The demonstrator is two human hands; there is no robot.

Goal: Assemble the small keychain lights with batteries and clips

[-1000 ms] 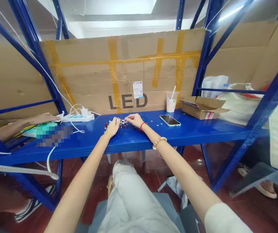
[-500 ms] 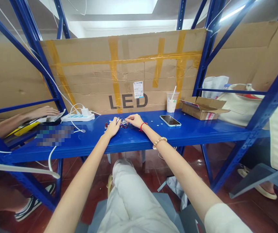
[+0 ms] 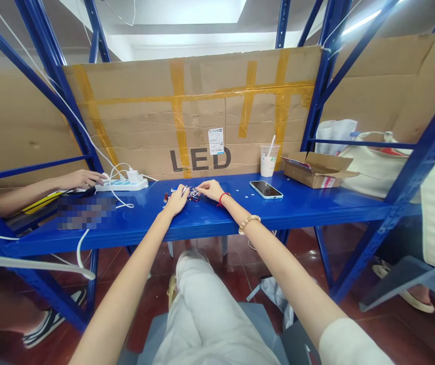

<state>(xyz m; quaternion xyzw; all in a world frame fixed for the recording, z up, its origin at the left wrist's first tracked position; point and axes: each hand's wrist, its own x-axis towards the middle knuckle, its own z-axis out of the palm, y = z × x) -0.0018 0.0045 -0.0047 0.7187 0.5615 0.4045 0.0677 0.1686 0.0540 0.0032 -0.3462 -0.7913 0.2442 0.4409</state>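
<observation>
A small cluster of metallic and dark red pieces (image 3: 193, 194) lies on the blue shelf top (image 3: 217, 218), between my two hands. On its left side, my left hand (image 3: 178, 199) has its fingers pressed together at the pieces; what they grip is too small to name. From the right, my right hand (image 3: 211, 189) reaches in with thumb and fingertips pinched at the cluster's edge, and the thing between them cannot be made out. A red string and a beaded bracelet circle my right wrist and forearm. Small reddish items (image 3: 166, 197) lie just left of my left hand.
Right of my hands are a phone (image 3: 266, 189), a cup with a straw (image 3: 268, 161), an open cardboard box (image 3: 316, 170) and a white bag (image 3: 372, 167). Another person's hand (image 3: 84, 179) is near the power strip (image 3: 124, 184) at left. Blue rack posts flank the shelf.
The other person's hand at the left has moved right, to the end of the power strip. My own hands have stayed nearly in place at the small pieces.
</observation>
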